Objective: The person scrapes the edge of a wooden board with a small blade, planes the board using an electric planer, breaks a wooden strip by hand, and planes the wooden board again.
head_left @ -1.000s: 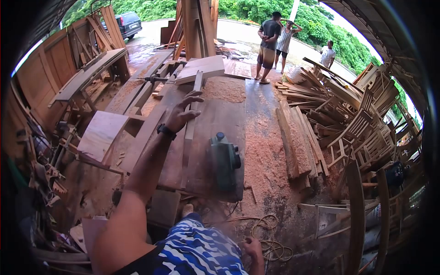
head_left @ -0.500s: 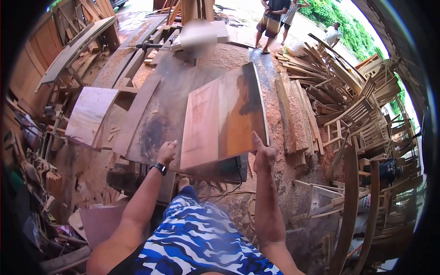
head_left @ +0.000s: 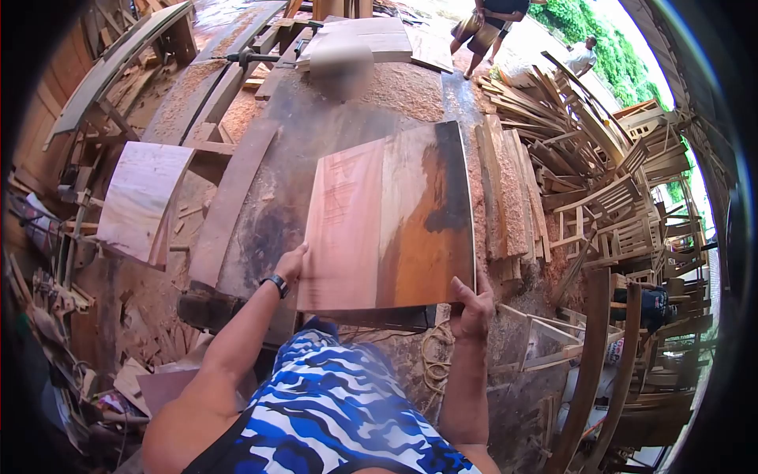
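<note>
A wide wooden panel made of joined boards is held up in front of me, tilted. Its left part is pale pinkish wood, its middle tan, and its right part orange-brown with a dark patch. My right hand grips the lower right edge, thumb on the front face and the other fingers partly hidden. At the left edge, my left hand is closed against the panel, its fingertips partly out of sight. A dark watch is on my left wrist. Behind the panel lies a dusty, dark-stained worktable.
A pale board rests at the left, near a long brown plank. Planks covered in shavings lie to the right, beside stacked scrap wood and chair frames. A coiled cord is on the floor. People stand at the back.
My left hand has come up to the panel's left edge from just beside it. The panel has turned its face more towards me, and its right side has shifted right and down.
</note>
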`<state>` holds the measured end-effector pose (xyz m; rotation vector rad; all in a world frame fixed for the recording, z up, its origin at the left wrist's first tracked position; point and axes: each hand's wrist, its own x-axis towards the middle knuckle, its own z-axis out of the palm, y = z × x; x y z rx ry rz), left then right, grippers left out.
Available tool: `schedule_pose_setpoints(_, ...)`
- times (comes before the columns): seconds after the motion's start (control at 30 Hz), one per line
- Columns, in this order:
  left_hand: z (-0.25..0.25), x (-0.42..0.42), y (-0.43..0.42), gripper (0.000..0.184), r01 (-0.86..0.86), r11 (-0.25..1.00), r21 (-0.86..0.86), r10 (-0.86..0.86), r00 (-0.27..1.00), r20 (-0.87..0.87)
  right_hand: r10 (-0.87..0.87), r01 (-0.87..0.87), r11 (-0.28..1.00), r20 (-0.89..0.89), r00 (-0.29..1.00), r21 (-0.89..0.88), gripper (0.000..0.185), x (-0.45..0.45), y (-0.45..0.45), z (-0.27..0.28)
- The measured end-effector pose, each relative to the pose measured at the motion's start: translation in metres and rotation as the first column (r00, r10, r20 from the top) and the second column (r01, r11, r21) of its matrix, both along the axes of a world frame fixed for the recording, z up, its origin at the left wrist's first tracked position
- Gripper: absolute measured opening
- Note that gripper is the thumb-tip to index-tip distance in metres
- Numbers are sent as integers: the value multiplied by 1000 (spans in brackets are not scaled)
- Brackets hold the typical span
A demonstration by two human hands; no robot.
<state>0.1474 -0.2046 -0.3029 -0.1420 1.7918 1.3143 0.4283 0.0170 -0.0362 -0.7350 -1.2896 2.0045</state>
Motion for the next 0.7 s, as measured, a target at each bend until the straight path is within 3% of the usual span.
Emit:
schedule_pose_setpoints(0.03, -17, -3, -6, 61, 57, 998, -30, -60, 992, -113, -4, 5, 1000, 5, 1000, -21, 60, 1, 2, -5)
schedule_pose_setpoints(0.07, 61, 10, -11, 67, 25, 988, -153, -35, 998, -61, 19, -19, 999, -7, 1000, -47, 63, 2, 5, -13)
schedule_pose_setpoints(0.1, 42, 10, -25, 67, 23, 986, -165, -30, 999, -41, 24, -23, 998, 13, 1000, -60, 63, 4, 4, -18)
schedule_pose_setpoints(0.17, -19, 3, -69, 72, -201, 978, 64, 190, 971, 145, 53, -50, 986, 15, 999, -158, 65, -1, -1, -31)
schedule_pose_setpoints(0.2, -26, 4, -83, 85, -304, 952, 25, 297, 943, 151, 63, -56, 982, 29, 998, -178, 65, -3, -7, -42)
schedule_pose_setpoints(0.23, -31, 4, -101, 85, -317, 949, 4, 312, 937, 158, 80, -74, 970, 18, 997, -231, 67, -5, -12, -56)
schedule_pose_setpoints(0.3, -7, -1, -129, 88, -259, 944, -203, 231, 961, -153, 115, -107, 950, 9, 993, -293, 68, -14, -22, -82)
schedule_pose_setpoints(0.33, -8, -3, -142, 82, -297, 927, -229, 235, 936, -264, 138, -130, 927, -1, 990, -351, 69, -17, -28, -94)
schedule_pose_setpoints(0.37, -1, -5, -150, 82, -306, 920, -244, 244, 935, -256, 159, -150, 902, -11, 987, -406, 69, -18, -33, -106)
schedule_pose_setpoints(0.43, 33, -14, -165, 75, -143, 923, -357, -26, 903, -430, 180, -158, 880, 6, 984, -448, 71, -18, -46, -125)
schedule_pose_setpoints(0.47, 59, -15, -161, 73, -160, 928, -338, -34, 863, -503, 201, -172, 860, 10, 979, -480, 72, -17, -49, -134)
schedule_pose_setpoints(0.57, 49, -25, -177, 73, -159, 891, -425, -89, 857, -507, 250, -191, 839, 48, 967, -509, 72, -14, -55, -161)
schedule_pose_setpoints(0.67, 44, -33, -185, 74, -186, 884, -429, -64, 861, -505, 446, -284, 844, 300, 843, -454, 67, -13, -53, -169)
schedule_pose_setpoints(0.7, 43, -34, -185, 74, -183, 882, -435, -70, 862, -503, 445, -281, 842, 300, 844, -460, 67, -14, -54, -170)
